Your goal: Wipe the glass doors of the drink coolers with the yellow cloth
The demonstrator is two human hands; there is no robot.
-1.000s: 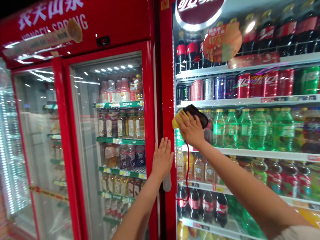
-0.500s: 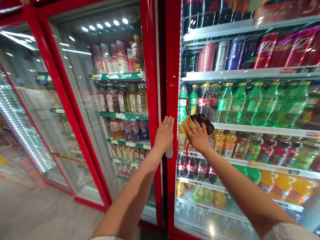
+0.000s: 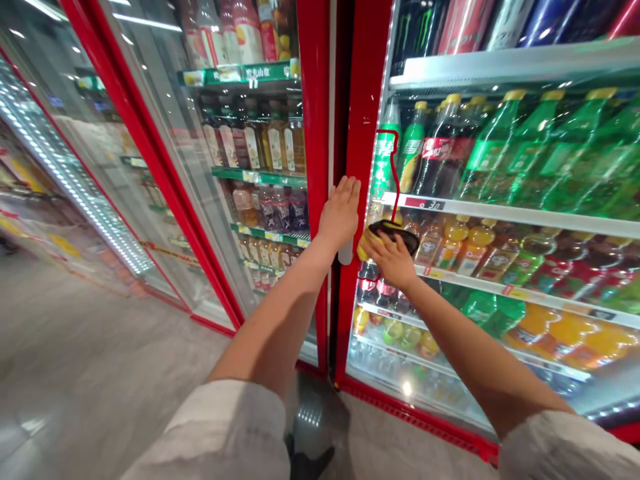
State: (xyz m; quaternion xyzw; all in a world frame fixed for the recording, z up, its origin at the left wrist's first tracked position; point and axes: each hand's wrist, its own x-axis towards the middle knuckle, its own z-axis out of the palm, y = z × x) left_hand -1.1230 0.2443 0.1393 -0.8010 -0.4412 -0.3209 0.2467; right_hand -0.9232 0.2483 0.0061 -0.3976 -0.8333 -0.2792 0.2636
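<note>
My right hand (image 3: 393, 257) lies over a yellow and black cloth (image 3: 403, 237), holding it against the lit glass door on the right. The fingers are spread across the cloth and hide part of it. My left hand (image 3: 341, 212) rests on the red door frame (image 3: 367, 93), its fingers stretched out and holding nothing. Just below that hand is a pale handle (image 3: 345, 253). Behind the glass near my right hand stand green soda bottles (image 3: 500, 147), a cola bottle (image 3: 443, 150) and several juice bottles (image 3: 475, 243). A red outline runs down the glass above the cloth.
To the left is another red-framed cooler, its shelves of bottled drinks (image 3: 247, 140) behind glass. Grey floor (image 3: 135, 373) lies below, and a dark shoe (image 3: 313, 460) shows at the bottom. Drink cans (image 3: 467, 27) line the upper right shelf.
The view has tilted downward, showing more floor. My right hand and the cloth have slid lower on the glass. My left hand has stayed on the door frame.
</note>
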